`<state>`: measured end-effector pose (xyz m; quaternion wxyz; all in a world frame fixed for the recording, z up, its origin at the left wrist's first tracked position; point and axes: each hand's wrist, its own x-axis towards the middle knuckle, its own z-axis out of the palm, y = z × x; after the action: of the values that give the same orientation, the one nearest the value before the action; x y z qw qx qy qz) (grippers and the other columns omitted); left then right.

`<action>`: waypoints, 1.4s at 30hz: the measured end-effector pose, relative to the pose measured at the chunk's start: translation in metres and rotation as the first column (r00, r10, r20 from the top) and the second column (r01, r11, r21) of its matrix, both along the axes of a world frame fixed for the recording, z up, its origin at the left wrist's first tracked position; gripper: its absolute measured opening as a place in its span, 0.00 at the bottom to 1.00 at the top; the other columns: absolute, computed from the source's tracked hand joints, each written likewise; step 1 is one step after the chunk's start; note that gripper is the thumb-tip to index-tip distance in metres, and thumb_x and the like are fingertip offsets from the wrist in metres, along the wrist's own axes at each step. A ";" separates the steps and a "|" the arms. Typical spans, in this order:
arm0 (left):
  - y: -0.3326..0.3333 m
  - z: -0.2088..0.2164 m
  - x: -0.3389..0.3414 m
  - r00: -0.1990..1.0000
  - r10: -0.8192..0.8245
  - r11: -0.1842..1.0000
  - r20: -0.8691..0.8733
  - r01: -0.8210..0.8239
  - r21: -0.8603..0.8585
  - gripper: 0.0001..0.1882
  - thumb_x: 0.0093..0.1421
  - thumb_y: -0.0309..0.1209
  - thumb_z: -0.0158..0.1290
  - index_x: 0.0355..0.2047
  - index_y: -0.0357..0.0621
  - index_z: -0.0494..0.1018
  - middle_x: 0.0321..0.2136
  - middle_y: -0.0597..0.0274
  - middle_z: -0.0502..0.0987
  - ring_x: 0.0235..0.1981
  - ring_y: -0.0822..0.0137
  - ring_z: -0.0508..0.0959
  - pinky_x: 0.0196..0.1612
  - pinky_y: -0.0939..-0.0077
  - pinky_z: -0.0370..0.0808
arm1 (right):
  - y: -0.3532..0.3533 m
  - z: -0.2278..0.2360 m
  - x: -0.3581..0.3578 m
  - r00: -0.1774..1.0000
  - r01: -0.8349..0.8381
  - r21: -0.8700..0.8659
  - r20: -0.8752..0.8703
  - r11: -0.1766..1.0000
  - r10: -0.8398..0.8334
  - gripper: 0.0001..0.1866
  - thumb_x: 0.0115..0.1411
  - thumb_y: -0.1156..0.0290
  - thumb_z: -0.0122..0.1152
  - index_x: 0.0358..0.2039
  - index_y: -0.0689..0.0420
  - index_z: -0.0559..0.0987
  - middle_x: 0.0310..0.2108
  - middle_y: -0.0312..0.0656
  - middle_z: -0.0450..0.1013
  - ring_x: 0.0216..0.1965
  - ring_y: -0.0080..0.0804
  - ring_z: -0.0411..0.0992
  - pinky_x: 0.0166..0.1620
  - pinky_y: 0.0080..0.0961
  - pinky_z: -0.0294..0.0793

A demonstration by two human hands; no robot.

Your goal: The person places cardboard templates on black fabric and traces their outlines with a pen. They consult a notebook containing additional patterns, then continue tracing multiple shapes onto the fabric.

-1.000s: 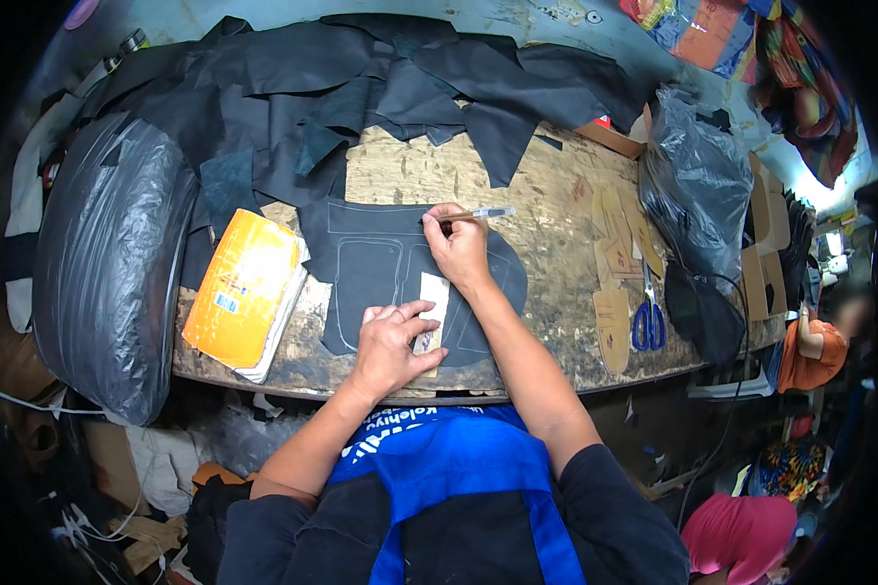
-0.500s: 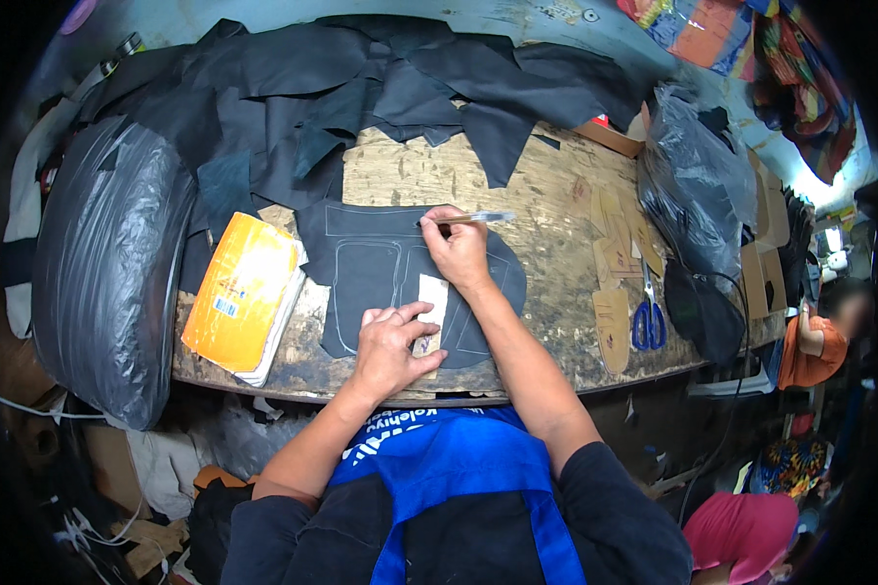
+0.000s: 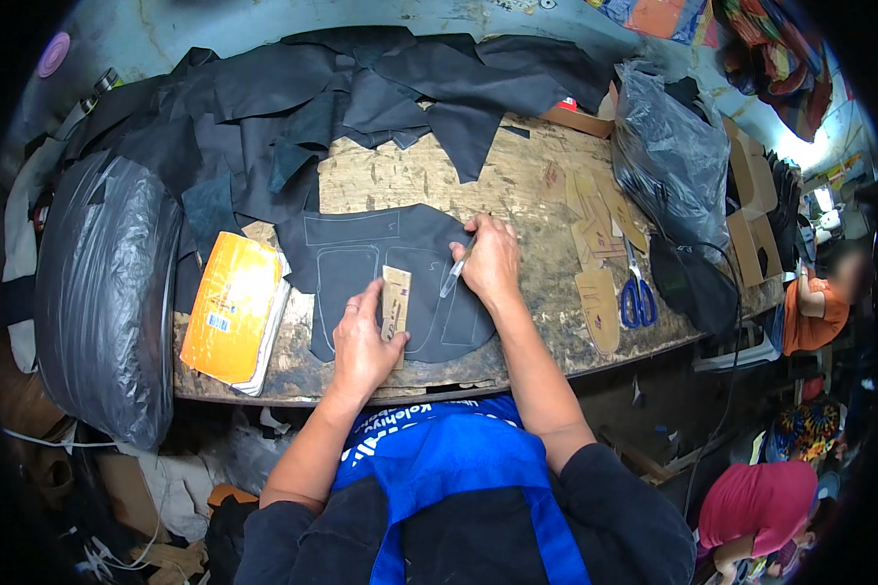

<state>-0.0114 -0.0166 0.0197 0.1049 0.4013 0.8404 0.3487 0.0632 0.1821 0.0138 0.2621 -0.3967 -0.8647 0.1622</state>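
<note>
A black leather piece (image 3: 346, 278) lies in front of me, with pale outlines and small marks drawn on it. On its near middle rests a narrow tan card pattern (image 3: 396, 297) with writing. My left hand (image 3: 363, 341) has this card between thumb and fingers, holding it against the leather. At the leather's right edge is my right hand (image 3: 492, 261), closed around a clear-and-silver pen (image 3: 452, 277). The pen slants down toward me over the drawn lines, and the fingertips touch or nearly touch the leather edge.
An orange-covered book (image 3: 229, 307) and a plastic-wrapped bundle (image 3: 107, 302) stand left. Black leather sheets (image 3: 254, 88) cover the table's far side. Card patterns (image 3: 597, 310), blue-handled scissors (image 3: 638, 300) and a grey plastic bag (image 3: 668, 146) are right. Two people sit beyond the table.
My right hand has moved from the leather's upper outline to its right edge, and the pen has swung to point down toward me. The view has shifted a little; my left hand stays at the card.
</note>
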 end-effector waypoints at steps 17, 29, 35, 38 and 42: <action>-0.001 -0.006 0.022 0.482 -0.319 0.888 0.816 -0.149 0.435 0.15 0.61 0.23 0.53 0.48 0.33 0.69 0.33 0.60 0.77 0.32 0.72 0.79 0.37 0.79 0.78 | -0.045 0.031 0.046 0.736 -0.613 -0.482 -0.636 0.626 0.231 0.16 0.49 0.74 0.70 0.37 0.60 0.73 0.32 0.32 0.71 0.28 0.17 0.69 0.32 0.17 0.70; 0.025 -0.004 -0.040 0.956 0.283 0.951 0.083 -0.291 0.108 0.34 0.47 0.45 0.64 0.48 0.32 0.70 0.42 0.40 0.74 0.47 0.47 0.73 0.51 0.60 0.69 | 0.041 0.049 0.175 0.619 -0.400 -0.514 -0.762 0.759 -0.190 0.15 0.50 0.89 0.59 0.37 0.60 0.71 0.34 0.38 0.72 0.32 0.19 0.71 0.37 0.16 0.72; 0.063 -0.009 -0.058 0.932 0.332 0.943 -0.146 -0.334 0.012 0.50 0.39 0.40 0.69 0.61 0.39 0.56 0.35 0.49 0.77 0.37 0.53 0.76 0.44 0.61 0.72 | 0.081 0.035 0.225 0.796 -0.221 -0.525 -0.584 0.822 -0.159 0.12 0.50 0.85 0.60 0.35 0.61 0.71 0.34 0.38 0.72 0.35 0.24 0.72 0.41 0.20 0.70; 0.071 -0.013 -0.060 0.948 0.307 0.951 0.080 -0.308 -0.003 0.48 0.41 0.31 0.66 0.62 0.39 0.54 0.33 0.54 0.77 0.35 0.56 0.76 0.44 0.64 0.72 | 0.077 0.027 0.220 0.925 0.198 -0.264 -0.268 0.944 -0.269 0.12 0.49 0.83 0.61 0.34 0.62 0.72 0.36 0.44 0.74 0.37 0.37 0.73 0.44 0.27 0.70; 0.070 -0.030 -0.069 0.944 0.127 0.897 0.304 -0.240 0.370 0.47 0.43 0.21 0.59 0.64 0.35 0.49 0.25 0.61 0.74 0.24 0.70 0.74 0.33 0.77 0.73 | 0.047 0.015 0.194 0.959 0.250 0.367 -0.218 0.896 -0.179 0.14 0.46 0.80 0.65 0.35 0.61 0.75 0.37 0.50 0.74 0.41 0.48 0.72 0.48 0.35 0.70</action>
<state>-0.0804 0.0532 -0.0104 0.1012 0.2807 0.7624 0.5742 0.2572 0.2294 0.0291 0.4286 -0.4135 -0.8033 -0.0086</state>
